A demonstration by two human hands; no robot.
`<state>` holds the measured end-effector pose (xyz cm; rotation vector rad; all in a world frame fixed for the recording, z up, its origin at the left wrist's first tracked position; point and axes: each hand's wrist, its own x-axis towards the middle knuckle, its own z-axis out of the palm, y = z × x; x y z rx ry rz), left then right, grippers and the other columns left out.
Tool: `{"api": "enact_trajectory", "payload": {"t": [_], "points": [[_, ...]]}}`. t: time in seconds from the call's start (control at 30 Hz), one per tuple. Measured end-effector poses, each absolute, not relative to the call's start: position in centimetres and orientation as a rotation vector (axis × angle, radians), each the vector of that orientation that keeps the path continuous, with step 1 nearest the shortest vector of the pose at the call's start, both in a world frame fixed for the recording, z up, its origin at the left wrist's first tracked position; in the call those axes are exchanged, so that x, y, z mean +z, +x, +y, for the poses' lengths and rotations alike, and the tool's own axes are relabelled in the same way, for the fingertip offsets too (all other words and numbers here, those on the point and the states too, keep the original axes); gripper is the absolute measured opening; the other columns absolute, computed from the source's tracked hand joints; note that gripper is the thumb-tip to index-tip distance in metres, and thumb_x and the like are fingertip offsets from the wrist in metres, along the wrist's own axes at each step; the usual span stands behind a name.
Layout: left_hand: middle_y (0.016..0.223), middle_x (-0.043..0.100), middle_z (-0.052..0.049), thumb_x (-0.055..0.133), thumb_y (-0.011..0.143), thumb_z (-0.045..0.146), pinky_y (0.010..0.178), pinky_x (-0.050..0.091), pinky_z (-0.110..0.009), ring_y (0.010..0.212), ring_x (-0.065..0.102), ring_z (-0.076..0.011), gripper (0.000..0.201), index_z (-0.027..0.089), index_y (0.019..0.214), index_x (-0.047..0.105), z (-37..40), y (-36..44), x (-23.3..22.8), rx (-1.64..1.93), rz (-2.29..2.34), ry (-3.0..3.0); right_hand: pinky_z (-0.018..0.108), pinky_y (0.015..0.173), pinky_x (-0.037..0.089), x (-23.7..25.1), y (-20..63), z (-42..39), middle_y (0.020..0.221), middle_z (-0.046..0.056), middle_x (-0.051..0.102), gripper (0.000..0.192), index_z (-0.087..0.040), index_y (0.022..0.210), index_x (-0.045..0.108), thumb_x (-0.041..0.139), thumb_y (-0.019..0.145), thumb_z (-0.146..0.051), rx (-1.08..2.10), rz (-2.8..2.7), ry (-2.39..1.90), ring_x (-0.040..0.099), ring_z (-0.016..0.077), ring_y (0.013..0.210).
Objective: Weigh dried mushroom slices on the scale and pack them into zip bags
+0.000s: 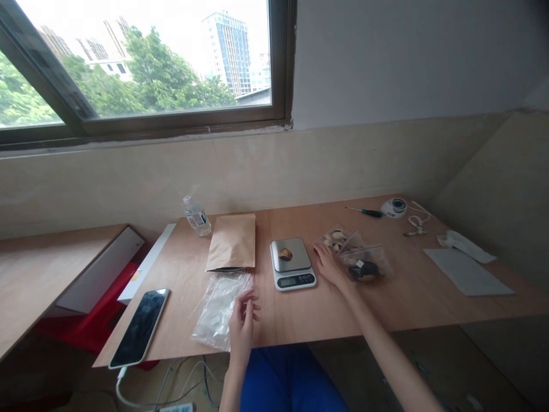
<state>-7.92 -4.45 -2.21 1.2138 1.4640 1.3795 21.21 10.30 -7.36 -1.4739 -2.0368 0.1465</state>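
Figure: weighing station seen from the head camera. A small brown piece (285, 254) lies alone on the pan of the digital scale (293, 263), which stands between the two hands on the wooden bench (386, 303); the display is lit, but its reading is too small to make out.

The right hand (329, 264) lies palm down just to the right of the scale, fingers loosely spread and holding nothing. Its fingertips rest at the edge of two clear zip bags just beyond it: the nearer bag (366, 264) holds dark pieces, the farther bag (337, 237) pale ones.

The left hand (242, 327) hovers at the near edge of the bench, fingers slightly curled and apart, gripping nothing. It touches or nearly touches the right border of an empty clear plastic bag (219, 309) lying flat to its left. Beyond that bag lies a brown paper pouch (233, 242), also flat, with a small bottle (196, 216) behind it and a phone (140, 326) well to the left.

Judged from this layout, one piece has been placed for weighing, while packing appears not yet begun: the empty bag and the pouch lie flat and unfilled, and both source bags hold stock.
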Motion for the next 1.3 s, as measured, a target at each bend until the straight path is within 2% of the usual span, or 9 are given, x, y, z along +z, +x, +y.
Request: {"api": "enact_trajectory", "payload": {"t": [0.23,0.37,0.5,0.67,0.8,0.9,1.1,1.2,1.3], "points": [[0.118,0.053,-0.015,0.051,0.082,0.033,0.091,0.041,-0.045,0.110,0.051,-0.0275,0.045,0.016,0.123,0.045,2.3,-12.6,-1.2,1.378,2.034,1.695,0.042,0.093,0.040,-6.7,21.9,10.8,0.118,0.013,0.059,0.041,-0.017,0.122,0.053,0.038,0.084,-0.012,0.220,-2.020,-1.587,0.052,0.0250,0.108],[0.131,0.041,-0.019,0.061,0.076,0.033,0.092,0.038,-0.051,0.120,0.042,-0.0358,0.058,0.018,0.129,0.043,4.8,-15.4,-2.3,1.013,2.378,1.726,0.039,0.089,0.044,-5.5,20.7,11.3,0.109,0.014,0.063,0.035,-0.015,0.114,0.057,0.039,0.085,-0.015,0.297,-1.841,-1.511,0.057,0.0237,0.101],[0.138,0.035,-0.017,0.062,0.074,0.025,0.094,0.038,-0.047,0.124,0.039,-0.0344,0.059,0.021,0.130,0.043,5.8,-16.4,-3.1,0.901,2.374,1.822,0.037,0.086,0.046,-4.6,19.9,12.0,0.108,0.012,0.063,0.035,-0.016,0.113,0.057,0.035,0.086,-0.015,0.292,-1.763,-1.480,0.058,0.0212,0.099],[0.122,0.056,-0.009,0.053,0.077,0.013,0.098,0.034,-0.041,0.115,0.050,-0.0254,0.038,0.025,0.112,0.059,7.2,-17.1,-2.8,1.020,2.213,1.947,0.039,0.088,0.045,-5.1,19.6,11.6,0.107,0.012,0.063,0.032,-0.017,0.108,0.059,0.038,0.084,-0.019,0.318,-1.772,-1.467,0.057,0.0218,0.100],[0.109,0.066,-0.006,0.050,0.083,0.021,0.103,0.026,-0.045,0.114,0.053,-0.0248,0.025,0.025,0.102,0.065,8.0,-17.2,-0.9,1.140,2.143,2.010,0.044,0.092,0.040,-6.3,20.3,9.9,0.107,0.011,0.063,0.033,-0.017,0.105,0.061,0.044,0.077,-0.016,0.343,-1.832,-1.485,0.055,0.0245,0.103],[0.100,0.069,-0.004,0.050,0.085,0.026,0.104,0.025,-0.043,0.107,0.057,-0.0224,0.022,0.026,0.098,0.067,8.1,-16.3,1.8,1.268,2.065,2.073,0.042,0.093,0.039,-6.6,21.2,8.9,0.108,0.009,0.062,0.034,-0.020,0.106,0.061,0.049,0.075,-0.017,0.348,-1.874,-1.481,0.053,0.0241,0.104],[0.078,0.070,0.001,0.053,0.084,0.035,0.101,0.033,-0.036,0.070,0.063,-0.0148,0.020,0.028,0.092,0.070,7.2,-14.3,6.6,1.442,1.895,2.213,0.037,0.079,0.047,-5.7,21.9,9.4,0.098,0.008,0.064,0.030,-0.019,0.102,0.058,0.050,0.073,-0.021,0.423,-1.720,-1.513,0.060,0.0214,0.087],[0.077,0.070,0.002,0.054,0.083,0.037,0.103,0.031,-0.038,0.068,0.063,-0.0136,0.020,0.028,0.091,0.070,6.4,-13.7,7.5,1.440,1.859,2.188,0.034,0.069,0.050,-4.4,20.6,10.1,0.091,0.008,0.064,0.031,-0.018,0.102,0.057,0.052,0.074,-0.027,0.440,-1.573,-1.513,0.061,0.0201,0.078],[0.085,0.071,0.001,0.056,0.081,0.038,0.093,0.042,-0.034,0.076,0.065,-0.0155,0.020,0.028,0.091,0.071,5.6,-13.2,8.0,1.421,1.809,2.065,0.034,0.069,0.051,-2.9,18.8,10.5,0.086,0.007,0.064,0.035,-0.017,0.106,0.056,0.052,0.077,-0.036,0.522,-1.518,-1.461,0.061,0.0196,0.076]]}}
